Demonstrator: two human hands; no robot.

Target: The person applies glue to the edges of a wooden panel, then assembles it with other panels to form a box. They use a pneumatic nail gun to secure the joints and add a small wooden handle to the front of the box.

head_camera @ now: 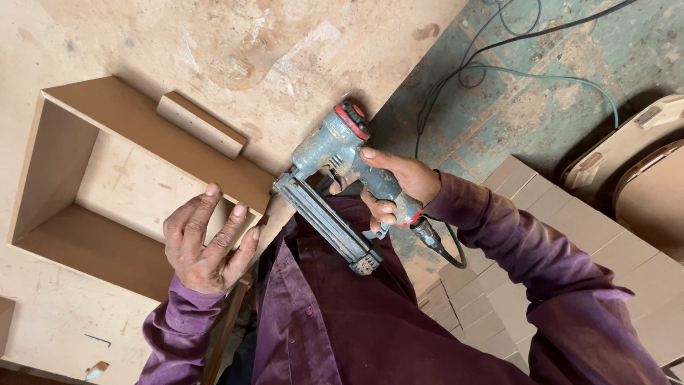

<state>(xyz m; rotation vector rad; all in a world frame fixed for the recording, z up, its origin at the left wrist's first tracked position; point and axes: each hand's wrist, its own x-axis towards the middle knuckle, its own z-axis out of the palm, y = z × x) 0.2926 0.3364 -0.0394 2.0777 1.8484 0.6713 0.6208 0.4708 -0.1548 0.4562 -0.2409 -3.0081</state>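
Up close, the open-fronted brown box frame (107, 178) lies flat on the pale, stained workbench (271, 50), its near right corner ending just short of the bench's diagonal edge, which runs from the upper right down toward the person's body. Bare board spreads above and to the left of the frame, so the widest free room lies on that side; to the right the bench drops off to a green-painted floor (527, 107) crossed by hoses.

One small loose wood block (201, 125) rests on the frame's upper wall, tilted along it. The left hand (208, 242) is spread over the frame's near right corner, fingers apart and slightly curled, fingertips touching or just above the wall's edge; I cannot tell how firmly it presses. It holds nothing.

The right hand (395, 192) is wrapped tightly round the grip of one grey pneumatic nail gun (335, 189) with red trim, index finger stretched along the body near the trigger. The gun's nose points at the frame's right corner, just beside the left hand's fingertips, and its long magazine slants down toward the purple shirt. One black air hose (445, 249) leaves the grip's base and curls away.

At the right stand several stacks of cut brown boards (570, 235), and beyond them two curved wooden pieces (641, 164).
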